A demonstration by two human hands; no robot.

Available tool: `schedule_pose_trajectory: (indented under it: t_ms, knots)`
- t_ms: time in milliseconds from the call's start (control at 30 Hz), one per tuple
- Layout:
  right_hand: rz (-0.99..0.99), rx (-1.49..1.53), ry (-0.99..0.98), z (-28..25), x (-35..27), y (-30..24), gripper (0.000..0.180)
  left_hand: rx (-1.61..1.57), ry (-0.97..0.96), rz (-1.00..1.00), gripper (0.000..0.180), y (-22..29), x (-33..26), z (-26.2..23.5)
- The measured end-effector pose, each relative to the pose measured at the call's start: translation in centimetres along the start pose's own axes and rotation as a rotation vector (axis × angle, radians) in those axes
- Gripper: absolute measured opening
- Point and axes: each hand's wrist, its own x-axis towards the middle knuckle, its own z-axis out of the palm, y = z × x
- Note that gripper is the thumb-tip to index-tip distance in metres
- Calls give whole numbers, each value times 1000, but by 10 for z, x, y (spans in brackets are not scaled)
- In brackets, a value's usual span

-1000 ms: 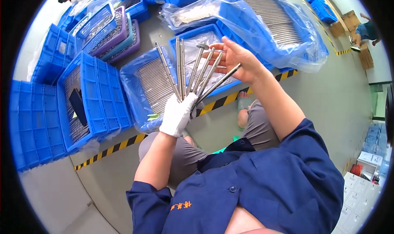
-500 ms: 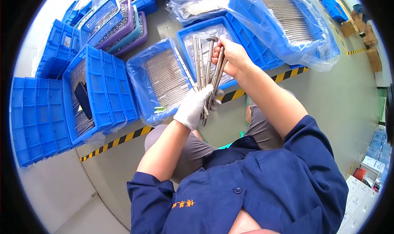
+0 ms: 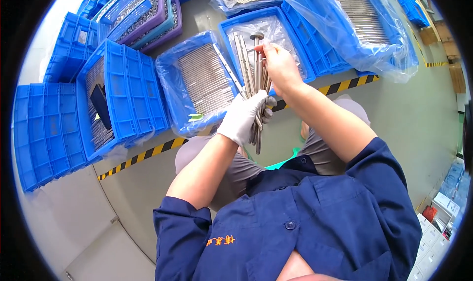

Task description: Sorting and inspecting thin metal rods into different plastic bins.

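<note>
A bundle of slim metal rods (image 3: 244, 61), several with small holes along them, stands fanned out in front of me. Wrapped round its lower part is my left hand (image 3: 242, 117), in a white glove, closed on the rods, whose lower ends stick out below. My bare right hand (image 3: 283, 69) is at the bundle's upper right, fingers bent against the rods near one topped by a round disc (image 3: 256, 36). Its palm side is partly hidden. Behind the bundle is a blue bin (image 3: 225, 23) lined with clear plastic. Rows of similar rods fill the lined bin (image 3: 162, 66) left of it.
Blue crates (image 3: 140, 91) stand at the left, one holding rods and a dark object. Farther back are purple and blue baskets (image 3: 123, 17) of small metal parts. A large plastic-draped bin of rods (image 3: 354, 15) sits at the right. Black-and-yellow tape (image 3: 340, 86) edges the floor area.
My right hand's fingers have loosened from a tighter fist around the rods and sit slightly to the right. The bundle and left hand have shifted slightly right; the whole view has also shifted.
</note>
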Motion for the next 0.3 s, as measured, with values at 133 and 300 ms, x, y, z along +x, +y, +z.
schedule_pose_trajectory:
  t_ms: [133,300]
  knots:
    - [-65,-79,24,-2,0,4,29,80,23,13,18,-3,3,-5]
    - [-166,-180,-175,-9,10,3,29,115,13,56,24,-2,2,-8]
